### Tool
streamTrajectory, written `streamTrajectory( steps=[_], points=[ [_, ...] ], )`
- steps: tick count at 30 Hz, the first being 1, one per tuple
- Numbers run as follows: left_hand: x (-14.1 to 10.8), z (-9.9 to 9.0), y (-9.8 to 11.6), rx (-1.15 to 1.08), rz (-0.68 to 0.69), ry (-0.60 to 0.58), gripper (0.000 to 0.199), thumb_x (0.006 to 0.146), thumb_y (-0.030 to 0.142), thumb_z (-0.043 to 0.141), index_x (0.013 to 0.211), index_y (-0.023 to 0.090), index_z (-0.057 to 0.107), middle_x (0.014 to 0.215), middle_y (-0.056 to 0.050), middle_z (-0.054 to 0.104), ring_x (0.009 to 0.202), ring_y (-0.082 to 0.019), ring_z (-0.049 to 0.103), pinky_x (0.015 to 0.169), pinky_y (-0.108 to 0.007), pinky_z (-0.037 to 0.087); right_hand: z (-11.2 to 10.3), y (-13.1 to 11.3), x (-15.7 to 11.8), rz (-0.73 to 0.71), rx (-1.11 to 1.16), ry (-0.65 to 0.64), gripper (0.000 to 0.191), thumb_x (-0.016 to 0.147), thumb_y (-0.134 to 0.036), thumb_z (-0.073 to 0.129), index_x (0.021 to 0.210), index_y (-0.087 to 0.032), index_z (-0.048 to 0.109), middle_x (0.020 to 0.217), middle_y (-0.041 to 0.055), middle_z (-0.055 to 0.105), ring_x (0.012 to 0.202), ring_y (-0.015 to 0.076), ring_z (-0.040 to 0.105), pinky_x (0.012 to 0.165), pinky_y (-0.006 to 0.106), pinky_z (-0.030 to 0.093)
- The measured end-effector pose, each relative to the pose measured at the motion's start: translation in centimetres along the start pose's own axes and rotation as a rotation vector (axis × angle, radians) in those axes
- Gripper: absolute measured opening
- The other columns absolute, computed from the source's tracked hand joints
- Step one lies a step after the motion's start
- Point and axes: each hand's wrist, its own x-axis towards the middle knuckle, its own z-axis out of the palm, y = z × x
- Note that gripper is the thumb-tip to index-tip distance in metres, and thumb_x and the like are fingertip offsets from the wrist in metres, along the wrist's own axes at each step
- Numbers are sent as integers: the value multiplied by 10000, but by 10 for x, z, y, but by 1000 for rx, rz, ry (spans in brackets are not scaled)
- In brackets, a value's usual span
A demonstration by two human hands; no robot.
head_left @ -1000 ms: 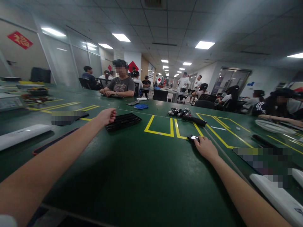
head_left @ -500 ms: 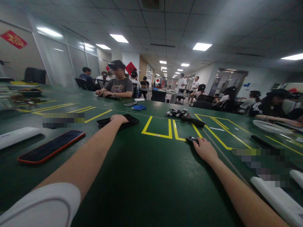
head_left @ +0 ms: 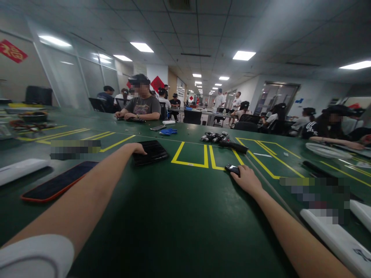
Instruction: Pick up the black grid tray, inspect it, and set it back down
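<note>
My left hand [head_left: 136,149] is closed around the left end of a flat black case [head_left: 152,151] with a ridged, tray-like top. Its fingers are partly hidden beneath and behind the case. To the right, my right hand [head_left: 247,178] rests low over the table, fingers closed on a small black device [head_left: 232,169] with a shiny top face. The device sits at the near edge of a yellow taped outline [head_left: 218,167]. Beyond it lie a bunch of black-and-silver metal parts [head_left: 215,136] and a black curved handle [head_left: 234,146].
On the green table [head_left: 174,216], a phone in an orange-edged case [head_left: 58,183] lies beside my left forearm. White bars [head_left: 23,170] flank both sides. A blue cloth-like item [head_left: 168,132] lies farther back. A co-worker [head_left: 142,104] sits across the table.
My left hand has shifted from the top of the black case to its left end, and the case looks turned. My right hand stays on the small device. The view has swung slightly.
</note>
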Motion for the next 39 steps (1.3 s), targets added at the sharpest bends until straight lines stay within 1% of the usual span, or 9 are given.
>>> streamTrajectory(
  steps=[5,10,16,19,23,27,30,35,39],
  points=[
    [-3,-2,-3,68,36,-95,497,590,376,704,1004,106,660,1022,-134,663,978,-278,589,831,-305,431,5,2,3,1,33,14,472,824,-413,398,1150,-90,510,1220,167,487,1054,303,492,899,401,401],
    [-4,-4,0,122,28,-152,407,618,395,699,835,51,675,858,-149,683,865,-270,610,773,-297,439,6,2,5,7,79,29,456,790,-376,468,1120,-68,535,1174,180,510,1037,306,501,895,392,403],
    [-18,-10,18,122,53,-65,340,595,390,691,744,85,671,862,-182,669,911,-321,592,751,-314,432,3,-5,4,2,244,10,404,724,-351,574,1013,-69,580,1003,152,574,967,276,530,856,373,416],
    [-37,-1,41,58,115,6,402,681,455,596,820,83,654,921,-185,648,918,-313,585,712,-310,426,1,-29,-5,-22,437,-22,393,710,-347,592,1018,-104,565,1023,120,564,964,246,535,851,356,421],
    [-80,32,85,-91,231,41,444,824,492,387,959,120,589,817,-80,627,741,-194,587,597,-252,409,-2,-77,-31,-96,785,-154,424,696,-347,616,1065,-157,526,1042,78,568,962,219,548,864,356,430],
    [-128,63,118,-475,516,41,352,802,434,466,984,135,505,673,8,501,602,-137,472,530,-234,354,-2,-105,-53,-277,995,-259,451,701,-359,638,1096,-185,507,1104,65,569,1021,210,534,926,369,409],
    [-151,71,125,-634,640,-27,346,790,453,488,952,148,474,636,38,412,575,-125,403,515,-233,318,3,-105,-57,-440,1032,-246,459,697,-351,652,1103,-189,512,1127,68,571,1036,215,528,939,387,408],
    [-169,72,120,-606,733,-135,378,786,461,500,1004,156,456,657,45,368,593,-126,369,532,-245,289,1,-106,-60,-567,925,-174,264,708,-305,613,947,-191,610,1006,71,633,974,248,559,900,418,442],
    [-179,75,121,-599,718,-126,400,787,423,506,1084,162,446,692,39,369,628,-133,384,565,-257,300,-12,-116,-69,-611,957,-173,222,725,-270,580,937,-229,635,990,37,658,957,242,581,875,383,470]
  ],
)
